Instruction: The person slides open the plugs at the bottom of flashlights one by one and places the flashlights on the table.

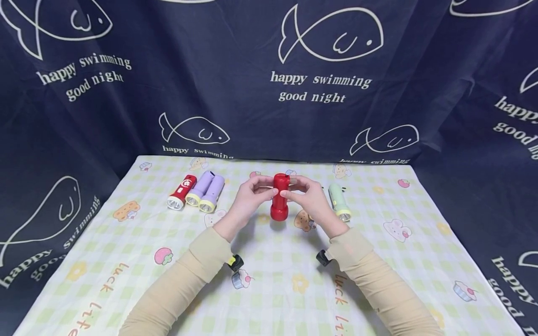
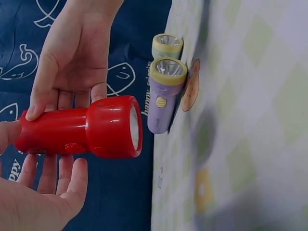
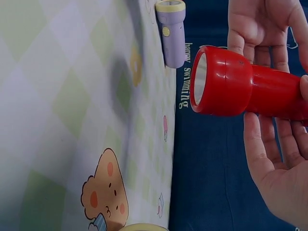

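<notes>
A red flashlight (image 1: pixel 279 198) hangs head down above the table between both hands. My left hand (image 1: pixel 251 193) pinches its barrel from the left, thumb on the near side. From the right, my right hand (image 1: pixel 308 196) grips the same barrel with thumb and fingers. Metal prongs (image 1: pixel 293 179) stick out sideways near its tail. In the left wrist view the red flashlight's lens (image 2: pixel 134 127) partly shows; in the right wrist view its wide head (image 3: pixel 221 81) points left. The ends of several fingers are hidden behind the barrel.
At the left lie a red flashlight with white rim (image 1: pixel 182 192) and two purple flashlights (image 1: pixel 213 193). A green flashlight (image 1: pixel 338 201) lies right of my right hand. The left wrist view shows a purple flashlight (image 2: pixel 165 96) beside another yellow-rimmed one. A checked cloth (image 1: pixel 269 303) covers the table.
</notes>
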Motion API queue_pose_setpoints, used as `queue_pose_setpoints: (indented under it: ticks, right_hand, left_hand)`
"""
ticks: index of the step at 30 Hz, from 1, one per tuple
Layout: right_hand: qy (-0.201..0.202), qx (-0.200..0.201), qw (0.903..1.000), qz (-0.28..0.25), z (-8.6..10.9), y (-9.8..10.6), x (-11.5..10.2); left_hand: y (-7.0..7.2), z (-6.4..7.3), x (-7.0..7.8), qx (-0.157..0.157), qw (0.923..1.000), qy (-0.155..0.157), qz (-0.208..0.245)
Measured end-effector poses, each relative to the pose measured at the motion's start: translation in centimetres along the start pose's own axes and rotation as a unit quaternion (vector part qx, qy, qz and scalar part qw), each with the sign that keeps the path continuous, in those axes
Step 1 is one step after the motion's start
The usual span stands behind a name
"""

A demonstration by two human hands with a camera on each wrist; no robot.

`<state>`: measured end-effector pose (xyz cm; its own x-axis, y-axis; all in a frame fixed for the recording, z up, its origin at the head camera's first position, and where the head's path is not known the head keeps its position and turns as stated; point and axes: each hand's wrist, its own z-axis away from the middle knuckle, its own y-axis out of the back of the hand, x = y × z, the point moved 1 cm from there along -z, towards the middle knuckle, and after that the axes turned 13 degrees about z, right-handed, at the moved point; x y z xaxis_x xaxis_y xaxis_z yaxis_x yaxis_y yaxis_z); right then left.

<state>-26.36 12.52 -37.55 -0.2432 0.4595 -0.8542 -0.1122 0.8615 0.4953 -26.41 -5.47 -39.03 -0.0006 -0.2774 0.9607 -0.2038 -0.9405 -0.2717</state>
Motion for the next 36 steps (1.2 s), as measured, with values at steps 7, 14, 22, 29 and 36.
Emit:
queue_pose_setpoints:
  ticks: [7,14,22,29,36]
  right_hand:
    - [-0.016,-0.002,0.9996,-0.025,-0.3,0.0,0.2]
    - [-0.023,0.002,0.9983,-0.054,-1.3,-0.2,2.2]
    - [-0.021,0.007,0.9974,-0.069,-1.2,-0.2,2.3]
    - [-0.024,0.005,0.9966,-0.079,-1.1,-0.1,2.3]
    - [-0.027,0.001,0.9961,-0.084,-1.1,-0.3,2.4]
  left_hand:
    - [-0.5,0.8,0.7,-0.016,0.9998,0.003,-0.008]
    - [-0.6,0.9,0.1,-0.019,0.9997,-0.002,-0.013]
    - [-0.8,1.0,-0.1,-0.017,0.9995,-0.007,-0.026]
    - [-0.9,0.9,-0.2,-0.018,0.9995,-0.002,-0.024]
    - [-0.8,1.0,-0.2,-0.017,0.9996,0.006,-0.020]
